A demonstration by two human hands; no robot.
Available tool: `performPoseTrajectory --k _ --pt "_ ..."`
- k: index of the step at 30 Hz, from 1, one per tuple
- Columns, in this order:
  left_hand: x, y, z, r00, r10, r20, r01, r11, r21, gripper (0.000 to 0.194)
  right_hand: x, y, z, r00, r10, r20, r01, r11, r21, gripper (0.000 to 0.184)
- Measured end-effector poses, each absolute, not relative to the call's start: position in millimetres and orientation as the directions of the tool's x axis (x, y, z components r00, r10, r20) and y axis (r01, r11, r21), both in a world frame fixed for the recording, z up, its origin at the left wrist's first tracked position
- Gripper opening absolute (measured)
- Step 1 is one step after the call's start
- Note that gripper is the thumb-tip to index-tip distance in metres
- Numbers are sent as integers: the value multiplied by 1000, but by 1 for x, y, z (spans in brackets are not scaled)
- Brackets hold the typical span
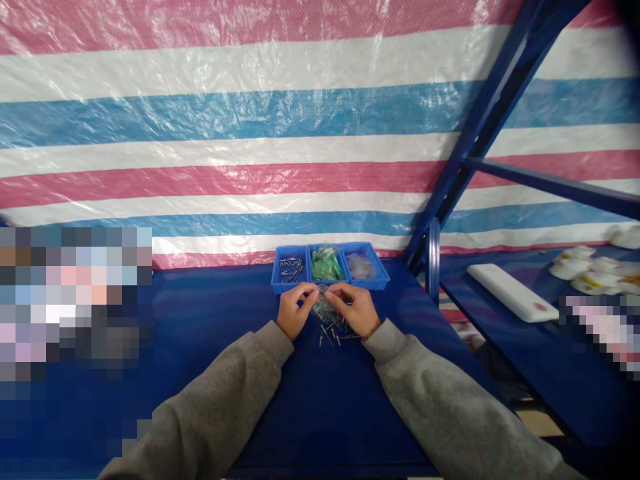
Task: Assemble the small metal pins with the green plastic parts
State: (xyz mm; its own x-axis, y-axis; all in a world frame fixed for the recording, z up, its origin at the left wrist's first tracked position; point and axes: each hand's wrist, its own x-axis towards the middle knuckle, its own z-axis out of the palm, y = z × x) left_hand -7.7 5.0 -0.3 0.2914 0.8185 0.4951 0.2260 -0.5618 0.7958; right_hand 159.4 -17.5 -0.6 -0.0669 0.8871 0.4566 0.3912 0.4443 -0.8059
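Grey fabric sleeves (220, 393) were stretched across a dark-blue counter (320, 413), on which a blue three-compartment plastic tray (379, 285) was set. Between the left hand (295, 309) and right hand (357, 311), fingers (307, 289) clamped on it, a clear plastic bag (323, 303) was held near slender silvery metal pins (336, 335).

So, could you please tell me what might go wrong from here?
The clear plastic pinched between the left hand and right hand might slip or tear. The loose metal pins on the table close by could get knocked and scattered.
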Motion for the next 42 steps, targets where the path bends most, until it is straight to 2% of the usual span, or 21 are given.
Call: performPoseTrajectory --k 4,9,13,26,35,42 --pt "-9 4 2 255 832 493 233 -548 804 22 159 -18 2 -72 882 465 389 454 -802 25" --pt "-6 6 2 249 862 441 220 -494 841 24 158 -17 -1 -29 908 418 266 410 -872 24" --pt "-6 7 1 268 864 426 225 -487 844 22 157 -16 -4 -62 916 396 219 399 -890 24" --pt "-6 4 5 309 818 486 231 -560 796 18 157 -16 -3 -56 881 470 397 452 -799 18" --pt "-6 3 4 330 796 507 243 -590 770 15 156 -17 1 -64 867 493 423 472 -774 8" --pt "-6 3 4 320 803 502 239 -582 778 16 155 -18 0 -89 860 503 460 484 -745 13"
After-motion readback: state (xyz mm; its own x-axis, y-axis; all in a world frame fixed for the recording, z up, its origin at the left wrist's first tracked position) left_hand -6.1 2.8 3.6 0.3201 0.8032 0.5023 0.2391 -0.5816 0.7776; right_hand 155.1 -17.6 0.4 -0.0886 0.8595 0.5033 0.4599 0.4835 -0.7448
